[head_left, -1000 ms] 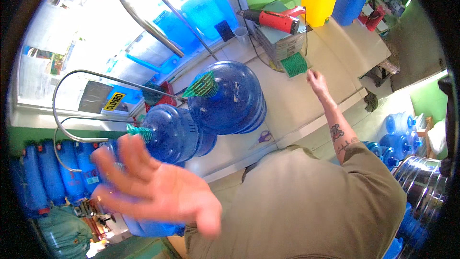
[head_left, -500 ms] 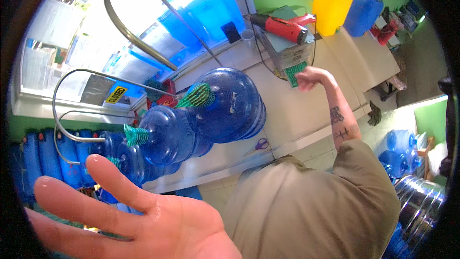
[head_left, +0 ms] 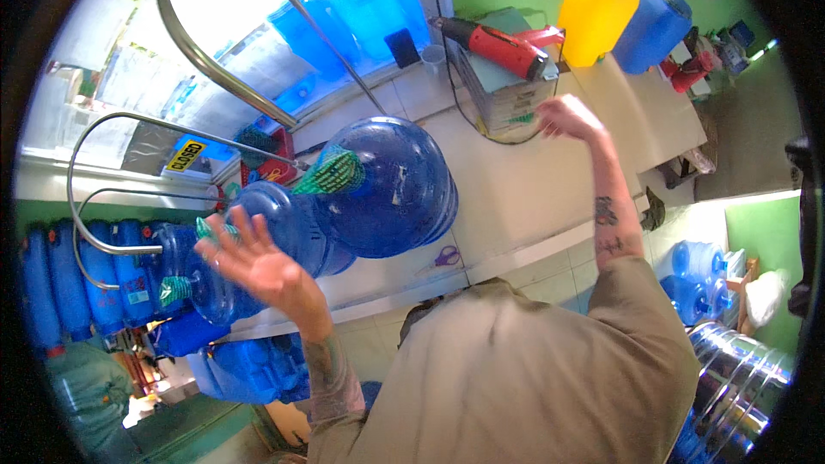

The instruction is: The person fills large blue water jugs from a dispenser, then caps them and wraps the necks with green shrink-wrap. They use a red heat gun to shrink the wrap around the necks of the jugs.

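Note:
My left hand (head_left: 265,265) is open, fingers spread, in front of the blue water jugs at the left. It holds nothing. Behind it a large round jug (head_left: 387,189) has a green mesh-patterned seal (head_left: 333,174) over its neck. Smaller jugs stand to its left, one with a green seal (head_left: 174,290) too. My right hand (head_left: 569,117) hangs over the table beside a box (head_left: 507,101), fingers loosely bent and slightly blurred, apparently empty. A sliver of green (head_left: 521,119) shows against the box near the fingertips. On the box lies a red heat gun (head_left: 507,51).
Purple scissors (head_left: 447,255) lie near the front edge of the white table (head_left: 507,198). Curved metal tubes (head_left: 198,60) arch over the jugs. A yellow container (head_left: 597,13) and a blue one (head_left: 650,26) stand at the back right. Several blue containers (head_left: 86,275) line the left.
My left hand has moved away from the view's near edge toward the jugs. My right hand has risen slightly; the green mesh piece beside it now shows only as a sliver.

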`<state>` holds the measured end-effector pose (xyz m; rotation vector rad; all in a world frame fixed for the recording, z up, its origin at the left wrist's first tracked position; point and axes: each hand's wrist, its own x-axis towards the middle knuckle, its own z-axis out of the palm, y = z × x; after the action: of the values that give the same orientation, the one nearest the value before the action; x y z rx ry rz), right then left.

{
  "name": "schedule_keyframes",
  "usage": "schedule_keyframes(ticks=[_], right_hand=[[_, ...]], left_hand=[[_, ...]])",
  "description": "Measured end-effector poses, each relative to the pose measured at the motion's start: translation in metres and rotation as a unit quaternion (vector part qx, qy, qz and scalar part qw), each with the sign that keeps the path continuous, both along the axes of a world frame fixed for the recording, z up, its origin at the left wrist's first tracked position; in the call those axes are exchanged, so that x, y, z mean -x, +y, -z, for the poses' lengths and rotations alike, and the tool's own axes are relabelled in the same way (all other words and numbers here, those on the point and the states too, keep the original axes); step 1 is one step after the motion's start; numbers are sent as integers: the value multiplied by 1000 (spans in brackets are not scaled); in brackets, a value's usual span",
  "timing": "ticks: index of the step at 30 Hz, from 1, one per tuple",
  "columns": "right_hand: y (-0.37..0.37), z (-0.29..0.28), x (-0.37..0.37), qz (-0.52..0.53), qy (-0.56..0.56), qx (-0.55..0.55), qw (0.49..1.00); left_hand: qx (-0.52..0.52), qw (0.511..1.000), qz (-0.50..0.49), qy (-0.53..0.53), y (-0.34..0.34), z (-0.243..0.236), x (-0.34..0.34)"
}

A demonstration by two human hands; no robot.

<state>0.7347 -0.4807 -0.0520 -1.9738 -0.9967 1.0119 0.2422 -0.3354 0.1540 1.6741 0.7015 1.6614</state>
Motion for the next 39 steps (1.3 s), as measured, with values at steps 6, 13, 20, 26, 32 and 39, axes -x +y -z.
schedule_keyframes(ticks=[6,13,20,26,32,39], right_hand=[[65,-67,-79,-47,-463,-107,879],[115,-71,-67,-183,-457,7,870],[76,-71,18,-125,-245,-139,951],[-38,-89,168,54,194,-291,935],[-97,-179,239,67,176,-331,925],[-96,-218,314,142,181,-287,930]], left_hand=[[125,943,303,59,56,72,-36],[173,930,295,136,65,76,-45],[167,921,279,212,72,89,-43],[131,953,241,127,48,100,-38],[102,917,381,63,79,95,-26],[79,930,354,67,79,97,-26]])
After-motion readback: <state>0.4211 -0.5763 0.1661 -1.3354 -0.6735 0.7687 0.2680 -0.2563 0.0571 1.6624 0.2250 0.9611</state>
